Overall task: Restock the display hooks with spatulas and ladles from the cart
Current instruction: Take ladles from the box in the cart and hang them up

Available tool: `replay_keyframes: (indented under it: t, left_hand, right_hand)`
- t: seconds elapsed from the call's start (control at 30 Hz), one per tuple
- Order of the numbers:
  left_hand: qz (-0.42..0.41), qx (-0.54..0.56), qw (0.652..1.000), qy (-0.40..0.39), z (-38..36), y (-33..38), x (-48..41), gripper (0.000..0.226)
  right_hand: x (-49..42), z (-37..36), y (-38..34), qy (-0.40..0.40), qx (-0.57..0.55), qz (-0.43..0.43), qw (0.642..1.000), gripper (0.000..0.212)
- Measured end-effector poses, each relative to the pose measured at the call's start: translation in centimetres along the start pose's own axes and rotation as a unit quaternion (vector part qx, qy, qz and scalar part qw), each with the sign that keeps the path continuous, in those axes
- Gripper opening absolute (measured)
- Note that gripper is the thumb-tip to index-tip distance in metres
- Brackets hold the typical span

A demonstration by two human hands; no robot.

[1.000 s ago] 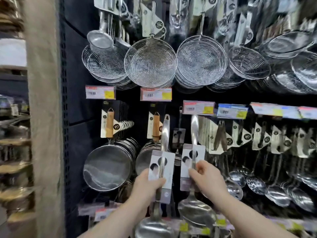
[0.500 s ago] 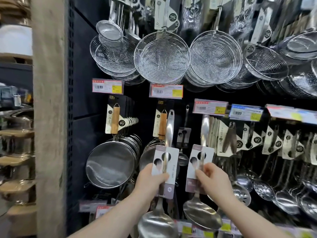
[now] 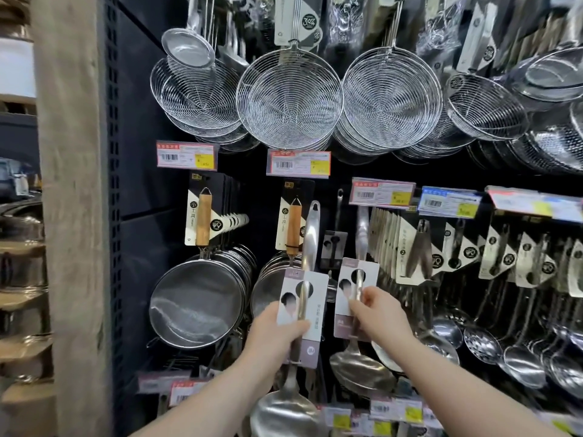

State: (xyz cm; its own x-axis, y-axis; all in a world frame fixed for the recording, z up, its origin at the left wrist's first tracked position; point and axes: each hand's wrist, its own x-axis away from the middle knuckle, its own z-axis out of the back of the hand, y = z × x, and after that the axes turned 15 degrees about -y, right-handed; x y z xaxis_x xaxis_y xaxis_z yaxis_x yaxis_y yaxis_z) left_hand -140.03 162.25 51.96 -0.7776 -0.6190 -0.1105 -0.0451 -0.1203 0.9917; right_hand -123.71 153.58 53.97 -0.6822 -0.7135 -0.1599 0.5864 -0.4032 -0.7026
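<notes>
Steel ladles, one per hand, are held upright by their carded handles so the hanging holes point up toward the hooks. The left hand (image 3: 277, 332) is clenched around the left ladle (image 3: 303, 298), bowl down at six o'clock. The right hand (image 3: 378, 313) pinches the right ladle (image 3: 358, 288), raised at one o'clock, probably bound for the sparse hook (image 3: 339, 197) under the price tag (image 3: 383, 192).

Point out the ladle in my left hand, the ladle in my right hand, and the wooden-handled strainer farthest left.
left-hand ladle (image 3: 310, 234), head view, steel handle.
right-hand ladle (image 3: 356, 362), head view, bowl.
wooden-handled strainer (image 3: 203, 216), head view, wooden handle.
</notes>
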Motion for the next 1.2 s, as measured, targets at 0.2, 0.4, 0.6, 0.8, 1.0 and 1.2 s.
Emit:
replay_keyframes:
  t: [0.2,0.4,0.6,0.8,1.0,1.2]
  left_hand:
    - [-0.017,-0.014,1.0,0.019,0.2,1.2,-1.2,0.014]
    - [-0.025,0.02,0.999,0.021,-0.1,1.4,-2.6,0.012]
    - [-0.017,0.018,0.999,0.022,-1.0,0.5,-3.3,0.013]
    - [-0.003,0.013,1.0,-0.007,-2.0,-0.2,-3.7,0.017]
    - [-0.003,0.026,0.999,-0.047,-4.5,-0.3,-4.1,0.017]
    - [-0.005,0.065,0.994,-0.09,-6.1,-0.1,-4.4,0.019]
  right_hand:
    - [-3.9,-0.6,1.0,-0.028,0.053,-0.026,0.998,0.028]
    - [-7.0,-1.5,1.4,-0.048,0.06,-0.017,0.997,0.013]
    - [-7.3,-1.5,1.8,-0.043,0.0,-0.006,0.999,0.03]
    - [-6.0,0.5,0.9,-0.002,0.043,-0.04,0.998,0.035]
    - [-3.9,2.8,-4.2,-0.088,-0.329,0.077,0.937,0.044]
    - [-2.6,3.2,-4.7,-0.036,-0.359,0.153,0.92,0.027]
